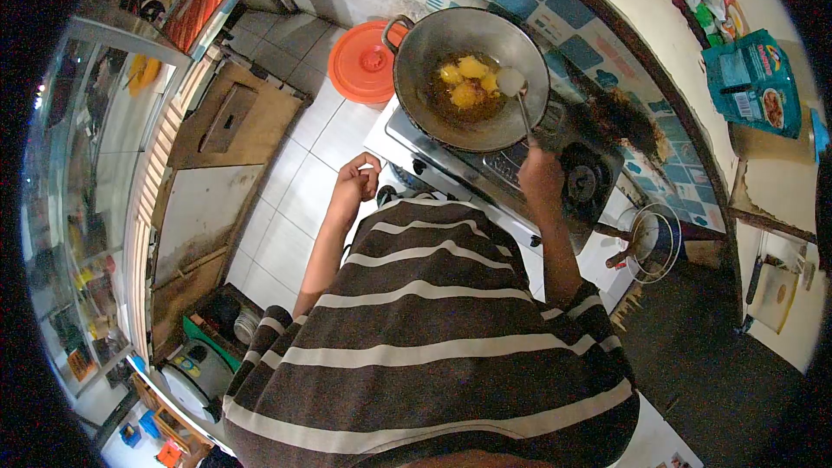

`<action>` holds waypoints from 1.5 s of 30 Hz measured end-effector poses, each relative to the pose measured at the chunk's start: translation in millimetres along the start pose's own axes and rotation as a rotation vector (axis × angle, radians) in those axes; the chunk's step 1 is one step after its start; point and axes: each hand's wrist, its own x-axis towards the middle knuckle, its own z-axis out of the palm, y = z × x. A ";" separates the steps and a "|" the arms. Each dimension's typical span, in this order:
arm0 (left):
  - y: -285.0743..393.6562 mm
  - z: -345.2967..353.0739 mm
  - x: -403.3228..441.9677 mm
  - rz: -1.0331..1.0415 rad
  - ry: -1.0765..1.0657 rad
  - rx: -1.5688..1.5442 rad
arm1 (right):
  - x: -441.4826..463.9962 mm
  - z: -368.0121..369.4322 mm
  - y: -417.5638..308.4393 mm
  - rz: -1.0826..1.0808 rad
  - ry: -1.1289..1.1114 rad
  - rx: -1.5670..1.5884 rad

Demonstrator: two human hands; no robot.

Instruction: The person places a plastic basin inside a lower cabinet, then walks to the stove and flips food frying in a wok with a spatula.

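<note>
A large metal wok (415, 91) sits on the gas stove (472, 169), with oil in its bottom. Several yellow pieces of food (469, 94) lie bunched in the oil. My right hand (542, 175) is wrapped round the handle of a metal ladle (511, 81). The ladle's round head rests inside the wok, touching or very close to the right side of the food. Left of the stove's front edge, my left hand (357, 180) hangs in the air with its fingers curled and nothing visible in them.
An orange lidded bucket (351, 65) stands left of the wok. A second burner (585, 180) is to the right, near a wire-rimmed basket (656, 243). A teal packet (752, 82) hangs at the upper right. A wooden cabinet (208, 199) and glass case (95, 173) line the left.
</note>
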 end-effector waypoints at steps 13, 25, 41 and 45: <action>8.9 5.6 1.1 -0.012 -0.003 0.044 | 131.9 -74.3 14.3 -0.296 -0.407 -0.272; 7.2 -2.0 -5.3 0.014 0.027 0.000 | 148.3 -73.8 2.5 -0.196 -0.709 -0.281; 9.9 5.4 -3.5 0.003 0.028 0.003 | 121.7 24.1 92.1 -0.488 -0.202 0.139; 9.7 10.8 2.6 0.015 -0.025 -0.002 | 132.8 20.8 75.8 -0.291 -0.257 0.009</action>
